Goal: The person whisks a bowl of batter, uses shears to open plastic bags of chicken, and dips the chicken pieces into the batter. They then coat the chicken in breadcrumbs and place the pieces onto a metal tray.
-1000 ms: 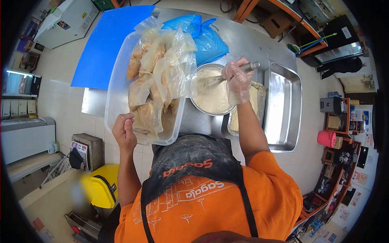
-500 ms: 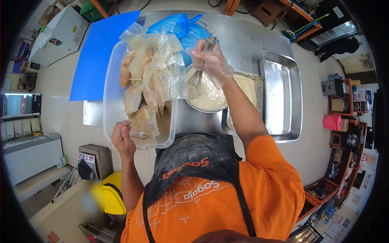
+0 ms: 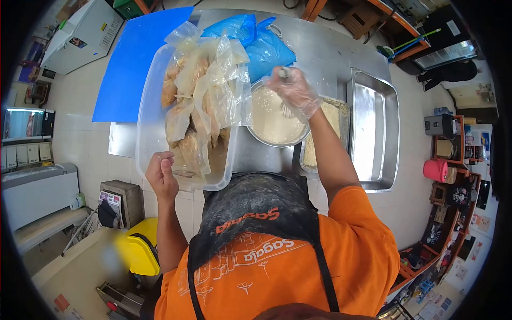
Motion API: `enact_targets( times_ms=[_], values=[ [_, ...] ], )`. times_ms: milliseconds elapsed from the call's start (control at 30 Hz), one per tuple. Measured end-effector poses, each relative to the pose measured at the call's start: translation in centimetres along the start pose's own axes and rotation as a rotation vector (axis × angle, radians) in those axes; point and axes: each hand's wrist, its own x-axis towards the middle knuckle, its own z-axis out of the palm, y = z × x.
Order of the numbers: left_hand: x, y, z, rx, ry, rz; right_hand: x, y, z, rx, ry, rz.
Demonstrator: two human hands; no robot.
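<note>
The person's right hand [image 3: 295,92], in a thin clear glove, is closed around the handle of a whisk [image 3: 283,73]. The hand hangs over the far right edge of a round metal bowl [image 3: 255,140] that holds pale batter [image 3: 269,120]. The whisk's wires reach down into the batter, partly hidden behind the glove.

The bare left hand [image 3: 161,175] sits at the near left corner of a clear plastic tub [image 3: 145,122]. Its fingers are curled in and the thumb is pressed against them. It touches the tub's edge, but it cannot be told whether it grips the rim.

The tub stands just left of the bowl and is piled with clear bags of food [image 3: 205,101] that lean over the bowl's left rim. A blue plastic bag [image 3: 261,45] lies on the far side of the bowl. A blue board [image 3: 136,58] lies to the left of the tub.

Right of the bowl, touching it, is a tray of pale crumbs [image 3: 333,120], and further right stands a deep steel tray [image 3: 373,133]. All of it rests on a steel table [image 3: 325,50].
</note>
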Motion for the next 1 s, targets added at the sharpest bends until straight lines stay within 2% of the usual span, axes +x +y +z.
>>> enact_targets(
  times_ms=[67, 167, 267, 300, 400, 433, 533, 567, 667, 700, 800, 833, 933, 967, 1000],
  values=[
    [-0.1, -0.1, 0.0, 0.007, -0.001, 0.01, 0.4, -0.7, 0.8, -0.112, -0.057, 0.134],
    [-0.1, -0.2, -0.1, 0.008, 0.004, 0.02, 0.5, 0.5, 0.2, 0.34, 0.203, 0.044],
    [-0.2, -0.1, -0.1, -0.004, 0.024, 0.012, -0.6, 2.0, -2.1, 0.522, 0.112, -0.158],
    [-0.4, -0.2, -0.1, -0.004, 0.028, 0.011, -1.2, 1.2, -1.2, 0.235, 0.216, -0.216],
    [-0.3, -0.3, -0.1, -0.001, 0.033, 0.017, -2.5, -0.8, -0.2, 0.083, 0.033, 0.029],
    [-0.2, -0.2, -0.1, -0.001, 0.03, 0.021, -2.7, -0.7, 0.0, 0.205, 0.081, 0.047],
    [-0.2, -0.1, -0.1, -0.005, 0.022, 0.014, -3.1, 1.1, -1.1, 0.527, 0.176, -0.212],
    [-0.2, -0.1, -0.1, -0.005, 0.02, 0.009, -3.5, 1.3, -1.8, 0.481, 0.167, -0.173],
    [-0.2, -0.3, -0.1, -0.011, 0.027, 0.021, -4.8, 0.2, -1.1, 0.011, 0.111, -0.119],
    [0.0, -0.4, -0.1, -0.013, 0.024, 0.021, -5.1, -1.0, -0.3, 0.183, 0.087, 0.029],
    [-0.2, -0.3, -0.1, -0.019, 0.004, 0.011, -4.7, 0.4, 0.8, 0.55, 0.241, -0.24],
    [-0.2, -0.2, -0.1, -0.018, -0.003, 0.01, -4.6, 1.3, 0.0, 0.714, 0.2, -0.249],
    [-0.1, -0.2, -0.2, -0.023, 0.005, 0.017, -5.8, 1.0, -0.9, 0.128, 0.231, -0.237],
    [-0.2, -0.2, -0.2, -0.027, 0.01, 0.018, -6.1, 0.8, -0.6, 0.041, 0.195, -0.24],
    [-0.1, -0.1, -0.1, -0.016, 0.009, 0.014, -5.9, 0.5, -0.3, 0.201, 0.155, -0.172]
  ],
)
